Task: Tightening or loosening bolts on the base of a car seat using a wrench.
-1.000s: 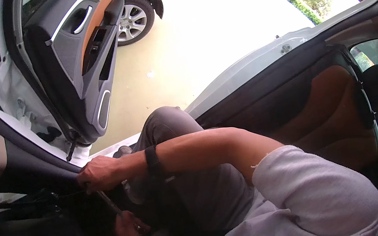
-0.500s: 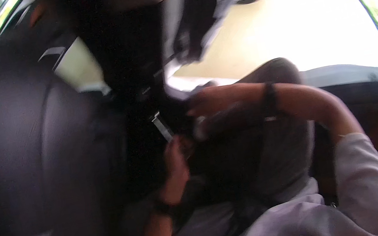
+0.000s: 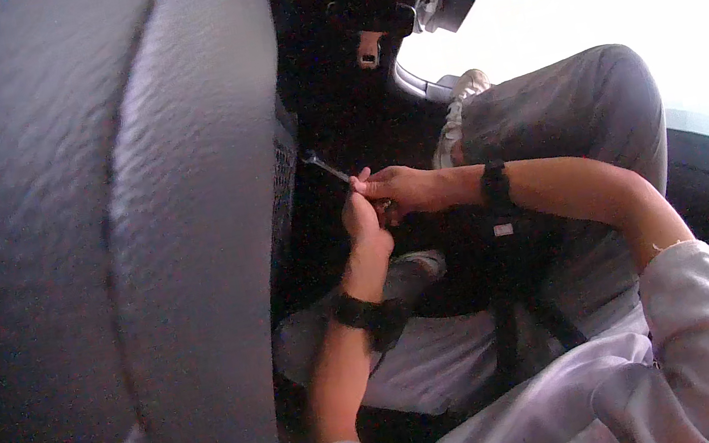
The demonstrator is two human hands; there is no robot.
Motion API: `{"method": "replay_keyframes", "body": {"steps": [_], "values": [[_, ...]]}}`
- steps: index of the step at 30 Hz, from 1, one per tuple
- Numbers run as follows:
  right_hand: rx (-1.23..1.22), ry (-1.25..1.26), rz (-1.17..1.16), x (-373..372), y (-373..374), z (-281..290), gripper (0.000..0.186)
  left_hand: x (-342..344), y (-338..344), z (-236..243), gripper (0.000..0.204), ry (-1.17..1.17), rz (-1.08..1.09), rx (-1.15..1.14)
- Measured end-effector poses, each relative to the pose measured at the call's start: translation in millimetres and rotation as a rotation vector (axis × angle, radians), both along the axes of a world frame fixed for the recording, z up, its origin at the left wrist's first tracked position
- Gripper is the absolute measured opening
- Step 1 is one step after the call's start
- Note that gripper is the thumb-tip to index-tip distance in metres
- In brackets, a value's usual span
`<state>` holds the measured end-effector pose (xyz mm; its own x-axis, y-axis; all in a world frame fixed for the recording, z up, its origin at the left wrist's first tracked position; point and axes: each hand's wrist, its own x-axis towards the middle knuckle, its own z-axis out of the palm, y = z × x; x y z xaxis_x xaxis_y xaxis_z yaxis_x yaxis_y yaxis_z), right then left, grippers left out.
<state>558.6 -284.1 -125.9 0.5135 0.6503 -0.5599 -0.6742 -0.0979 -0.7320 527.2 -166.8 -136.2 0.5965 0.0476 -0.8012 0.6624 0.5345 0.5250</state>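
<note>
Head view: just right of the grey seat back (image 3: 198, 249), a slim silver wrench (image 3: 329, 166) points its head toward that seat back, its shaft running into the hands. The left hand (image 3: 361, 217), nearer the seat back, is curled around the shaft; the right hand (image 3: 413, 188), farther from the seat back, meets it with fingertips bunched at the shaft, though I cannot tell whether they grip it. The tool looks rigid and hardy, probably steel, modest in weight yet dense for its size, its polished surface apt to slip if oily. Mid-shaft seems the best hold, leaving the head clear.
</note>
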Motion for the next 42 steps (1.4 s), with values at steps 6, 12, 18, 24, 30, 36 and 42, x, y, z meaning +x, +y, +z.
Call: {"method": "replay_keyframes", "body": {"steps": [6, 12, 18, 24, 30, 36, 42], "values": [[-0.251, -0.225, -0.146, -2.1, 11.6, -87.4, 0.038, 4.7, -8.5, -1.2, 0.042, -0.197, -0.099, 0.413], [-0.121, -0.344, -0.296, 9.8, 5.8, -203.2, 0.022, -1.1, -21.7, 23.3, 0.038, -0.330, -0.322, 0.295], [-0.211, -0.338, -0.543, 20.4, -7.9, -304.0, 0.024, -0.6, -38.9, 29.9, 0.026, -0.297, -0.407, 0.194], [-0.464, -0.060, -0.326, 29.9, 56.8, -270.4, 0.028, -3.4, -5.5, 33.4, 0.023, -0.266, -0.386, 0.290], [-0.671, -0.225, -0.234, 22.1, 9.2, -298.4, 0.037, -20.4, -55.1, 47.8, 0.023, -0.309, -0.426, 0.205], [-0.524, -0.331, -0.222, 15.2, 31.0, -330.6, 0.040, -21.8, -57.8, 48.9, 0.021, -0.348, -0.451, 0.191], [-0.503, -0.003, -0.203, -11.3, 122.6, -335.3, 0.043, -26.6, -42.1, 40.1, 0.021, -0.307, -0.426, 0.209]]}}
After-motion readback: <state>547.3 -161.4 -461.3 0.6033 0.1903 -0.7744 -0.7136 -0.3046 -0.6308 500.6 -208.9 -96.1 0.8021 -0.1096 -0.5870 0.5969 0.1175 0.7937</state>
